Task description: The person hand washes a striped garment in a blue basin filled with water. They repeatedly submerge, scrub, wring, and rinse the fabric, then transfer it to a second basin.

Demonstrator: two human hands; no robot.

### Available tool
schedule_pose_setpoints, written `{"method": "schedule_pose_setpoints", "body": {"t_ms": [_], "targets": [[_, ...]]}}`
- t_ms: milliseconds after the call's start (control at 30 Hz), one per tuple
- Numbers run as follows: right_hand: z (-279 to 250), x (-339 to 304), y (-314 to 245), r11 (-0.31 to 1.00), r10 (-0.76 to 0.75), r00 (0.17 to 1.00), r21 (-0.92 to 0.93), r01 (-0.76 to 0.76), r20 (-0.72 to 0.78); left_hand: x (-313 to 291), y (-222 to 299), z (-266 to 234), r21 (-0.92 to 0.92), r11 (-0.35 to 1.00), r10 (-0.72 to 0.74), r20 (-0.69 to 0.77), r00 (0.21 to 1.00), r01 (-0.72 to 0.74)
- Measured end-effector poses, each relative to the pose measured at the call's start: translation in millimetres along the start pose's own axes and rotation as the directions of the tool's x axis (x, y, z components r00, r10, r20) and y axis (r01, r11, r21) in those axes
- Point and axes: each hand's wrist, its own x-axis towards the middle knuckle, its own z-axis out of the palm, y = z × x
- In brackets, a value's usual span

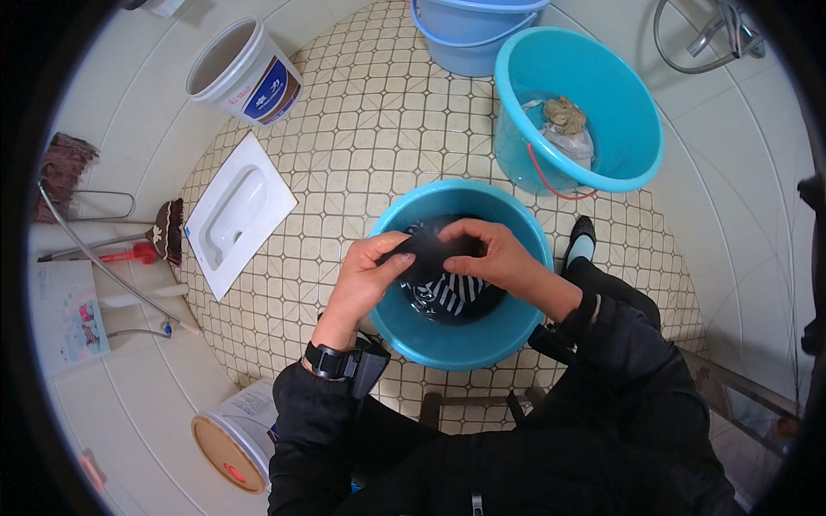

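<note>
A dark garment [434, 249] is gripped by both hands over the near teal basin [516, 322], which serves here as the landmark. The left hand [366, 279] is closed on the left end of the garment, its thumb laid over the top of the cloth and its fingers curled beneath. The right hand [490, 254] is closed on the right part of the same fold, its fingers bent down over the cloth and pressed together. Below the hands, inside the basin, a black-and-white striped piece of cloth [452, 292] is seen lying in dark water; whether it belongs to the gripped garment cannot be told. A black watch [329, 361] is worn on the left wrist, just left of the basin's near rim.

Beyond the basin and to its right, a larger teal tub [637, 129] is stood on the tiled floor [361, 146], nearly touching the basin's rim, with a pale wet bundle [568, 129] lying in it. Straight beyond the basin, a light blue bucket [469, 43] is set. To the left of the basin a white squat toilet pan [237, 211] is sunk in the floor, and farther off a white pail [245, 73] is placed. Left of the pan, a brush [168, 232] is laid. Near and left of the basin, a second white pail with a tan lid [228, 439] is lying.
</note>
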Motion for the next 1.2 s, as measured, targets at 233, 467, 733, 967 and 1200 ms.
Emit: {"method": "schedule_pose_setpoints", "body": {"t_ms": [233,467,733,967,1200], "targets": [[-1,0,-9,0.940,-0.162,0.986,-0.308,0.146,-0.028,1,5,7,0.130,0.989,-0.070,0.018,0.997,0.067],[-2,0,-14,0.842,-0.256,0.937,-0.421,0.337,0.238,0,6,27,0.423,0.904,-0.062,-0.010,0.998,0.060],[-12,0,-30,0.879,-0.213,0.973,-0.416,0.232,0.092,2,3,14,0.518,0.855,0.066,-0.140,0.988,0.016],[0,-8,-92,0.876,-0.329,0.944,-0.363,0.317,0.030,5,15,9,0.202,0.975,0.113,-0.072,0.991,-0.097],[30,-30,-175,0.873,-0.331,0.918,-0.297,0.386,0.219,-28,80,21,-0.376,0.907,0.313,0.298,0.902,-0.191]]}}
